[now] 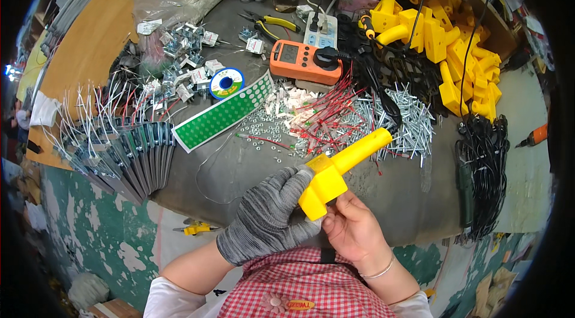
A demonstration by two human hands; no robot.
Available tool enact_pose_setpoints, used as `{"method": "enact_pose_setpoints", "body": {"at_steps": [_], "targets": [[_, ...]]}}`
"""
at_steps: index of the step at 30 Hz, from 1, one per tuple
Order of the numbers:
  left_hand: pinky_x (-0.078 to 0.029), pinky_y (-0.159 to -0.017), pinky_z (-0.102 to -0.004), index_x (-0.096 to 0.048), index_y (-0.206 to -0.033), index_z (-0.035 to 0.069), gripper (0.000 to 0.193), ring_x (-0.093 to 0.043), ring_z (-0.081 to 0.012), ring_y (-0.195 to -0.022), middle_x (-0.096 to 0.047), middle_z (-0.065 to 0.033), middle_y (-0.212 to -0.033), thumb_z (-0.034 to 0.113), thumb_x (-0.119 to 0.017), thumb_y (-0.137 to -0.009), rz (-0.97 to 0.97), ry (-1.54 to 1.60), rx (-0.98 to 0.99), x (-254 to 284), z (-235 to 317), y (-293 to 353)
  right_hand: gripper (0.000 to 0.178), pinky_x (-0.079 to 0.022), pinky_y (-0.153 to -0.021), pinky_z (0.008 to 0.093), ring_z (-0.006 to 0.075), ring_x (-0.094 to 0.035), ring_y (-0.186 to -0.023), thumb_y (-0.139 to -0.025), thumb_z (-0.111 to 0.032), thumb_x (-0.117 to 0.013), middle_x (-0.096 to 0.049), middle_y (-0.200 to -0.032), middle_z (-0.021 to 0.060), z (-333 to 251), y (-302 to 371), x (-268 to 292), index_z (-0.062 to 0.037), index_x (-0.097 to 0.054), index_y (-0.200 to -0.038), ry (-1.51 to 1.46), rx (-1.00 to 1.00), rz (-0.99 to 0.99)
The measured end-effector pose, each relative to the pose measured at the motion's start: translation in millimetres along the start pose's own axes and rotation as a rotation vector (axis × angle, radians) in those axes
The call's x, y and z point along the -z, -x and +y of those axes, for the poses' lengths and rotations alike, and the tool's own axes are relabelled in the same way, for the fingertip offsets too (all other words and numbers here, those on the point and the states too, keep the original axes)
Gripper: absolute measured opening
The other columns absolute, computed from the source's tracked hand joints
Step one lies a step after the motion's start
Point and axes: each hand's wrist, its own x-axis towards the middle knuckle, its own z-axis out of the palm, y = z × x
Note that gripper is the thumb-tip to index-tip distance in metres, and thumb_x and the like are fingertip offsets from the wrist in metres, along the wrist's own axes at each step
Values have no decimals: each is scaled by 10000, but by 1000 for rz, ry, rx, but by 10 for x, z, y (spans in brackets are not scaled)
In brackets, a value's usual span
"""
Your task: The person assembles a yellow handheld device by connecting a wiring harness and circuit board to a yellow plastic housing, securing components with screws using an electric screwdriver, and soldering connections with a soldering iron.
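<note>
In my left hand (259,216), which wears a grey knitted glove, is a yellow plastic housing (326,183) with a round handle. The glove's fingers wrap its left side, and the handle points up and to the right. My bare right hand (356,231) is closed at the housing's lower right edge, thumb and fingers curled together; whatever they pinch is hidden. Just beyond the handle lie a heap of silver screws (410,123) and red-wired parts (329,111). Small nuts (257,129) are scattered further left.
Yellow housings (446,36) are piled at the back right, above bundled black cords (482,174). An orange meter (296,61), pliers (269,25), a solder spool (226,83) and a green dotted sticker sheet (221,115) lie across the bench. Wired metal plates (129,150) stand in a row at left.
</note>
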Motion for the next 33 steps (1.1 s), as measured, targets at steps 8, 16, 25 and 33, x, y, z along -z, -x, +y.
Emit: {"method": "enact_pose_setpoints", "body": {"at_steps": [8, 16, 25, 33], "targets": [[-575, -780, -436, -581, -1270, 18, 692, -700, -375, -913, -690, -194, -1035, 322, -861, -715, -9, 99, 125, 54, 19, -62, 213, -574, -744, 365, 288, -678, -889, -912, -13, -695, -648, -1034, 143, 177, -72, 135, -2, -562, -1078, 1024, 777, 21], [-570, -799, -432, -577, -1288, 35, 698, -695, -372, -911, -691, -185, -1027, 350, -851, -729, 0, 113, 136, 66, 44, -90, 272, -540, -717, 429, 364, -633, -825, -707, 29, -764, -617, -970, 177, 50, -131, 25, 3, -642, -950, 1975, 1704, -160], [-555, -828, -454, -519, -1334, 20, 661, -657, -389, -966, -645, -210, -1070, 321, -781, -807, -90, 217, 280, 121, 60, -138, 169, -562, -673, 311, 242, -660, -813, -996, -177, -623, -668, -898, 126, 124, -76, 112, -26, -614, -1071, 421, 364, -21], [-569, -853, -323, -569, -1280, 43, 582, -709, -159, -947, -721, -90, -1030, 200, -844, -791, -90, 376, 365, 137, -14, -149, 417, -511, -803, 367, 273, -654, -941, -1070, -358, -427, -672, -1034, 184, -181, -158, -138, 24, -592, -1103, 1532, 1001, 114]]}}
